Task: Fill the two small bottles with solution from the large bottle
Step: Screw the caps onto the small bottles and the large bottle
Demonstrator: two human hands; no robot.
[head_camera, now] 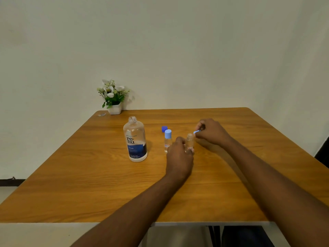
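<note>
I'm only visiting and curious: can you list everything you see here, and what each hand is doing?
large bottle: one, clear with blue label, uncapped, upright left of centre.
dark blue cap: one, on the table behind the small bottles.
capped small bottle: one, clear with light blue top, upright at centre.
open small bottle: one, clear, just right of the capped one.
light blue cap: one, beside the open bottle's mouth.
flower pot: one, white, white flowers, far left corner.
table: one, brown wood.
left hand: grips the open small bottle.
right hand: pinches the light blue cap.
</note>
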